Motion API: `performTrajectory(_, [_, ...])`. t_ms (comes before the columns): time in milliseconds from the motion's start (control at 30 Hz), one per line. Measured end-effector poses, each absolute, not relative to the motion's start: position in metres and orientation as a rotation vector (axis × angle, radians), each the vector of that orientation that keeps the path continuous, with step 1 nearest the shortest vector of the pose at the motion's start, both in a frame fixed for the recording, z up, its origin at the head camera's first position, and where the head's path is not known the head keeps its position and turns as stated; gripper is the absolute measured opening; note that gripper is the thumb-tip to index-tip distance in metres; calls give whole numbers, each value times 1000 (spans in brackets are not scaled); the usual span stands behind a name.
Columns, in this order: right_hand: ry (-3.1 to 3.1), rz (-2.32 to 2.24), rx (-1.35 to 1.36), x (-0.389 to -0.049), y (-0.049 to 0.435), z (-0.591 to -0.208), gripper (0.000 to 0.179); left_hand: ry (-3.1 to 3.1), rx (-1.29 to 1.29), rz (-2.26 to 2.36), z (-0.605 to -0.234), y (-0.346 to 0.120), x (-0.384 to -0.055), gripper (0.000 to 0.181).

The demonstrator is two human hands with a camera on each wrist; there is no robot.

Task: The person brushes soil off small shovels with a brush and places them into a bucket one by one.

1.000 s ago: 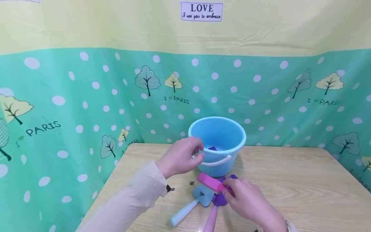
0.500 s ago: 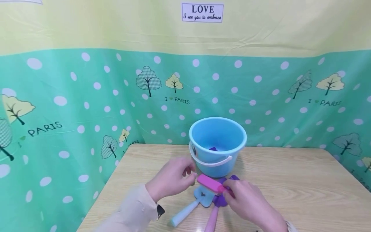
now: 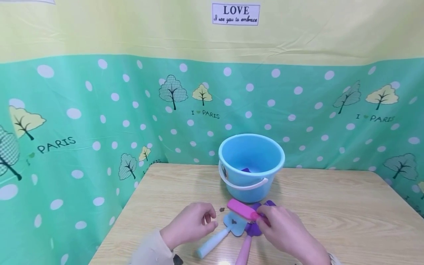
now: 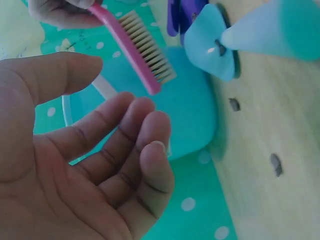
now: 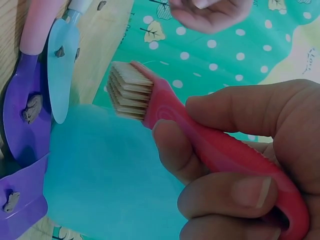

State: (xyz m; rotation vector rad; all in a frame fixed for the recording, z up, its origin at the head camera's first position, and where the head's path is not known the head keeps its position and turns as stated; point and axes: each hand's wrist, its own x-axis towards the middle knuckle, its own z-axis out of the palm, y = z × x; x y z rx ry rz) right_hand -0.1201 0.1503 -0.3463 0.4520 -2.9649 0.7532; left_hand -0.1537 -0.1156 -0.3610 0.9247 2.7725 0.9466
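Drawn back from beside the bucket (image 3: 248, 193), the left hand (image 3: 190, 225) now hangs at the near left of the desk (image 3: 331, 213), fingers loosely curled and thumb apart from them; just right of it lies a dark bit (image 3: 222, 209), then the blue trowel (image 3: 236, 223), more bits on its blade; next comes the purple trowel (image 3: 254, 230), pink-handled, its blade near the upright bucket; above the trowel blades hangs the pink brush (image 3: 241, 209), bristles down; farthest right, the right hand (image 3: 285, 228) grips its handle, fingers wrapped round it.
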Motion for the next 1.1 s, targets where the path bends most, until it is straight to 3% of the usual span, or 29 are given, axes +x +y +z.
performTrajectory(567, [-2940, 746, 429, -120, 153, -345, 14, 2793, 782, 869, -389, -102, -142, 25])
performTrajectory(1100, [-2950, 784, 395, -120, 155, -342, 17, 2898, 752, 707, -407, -91, -137, 27])
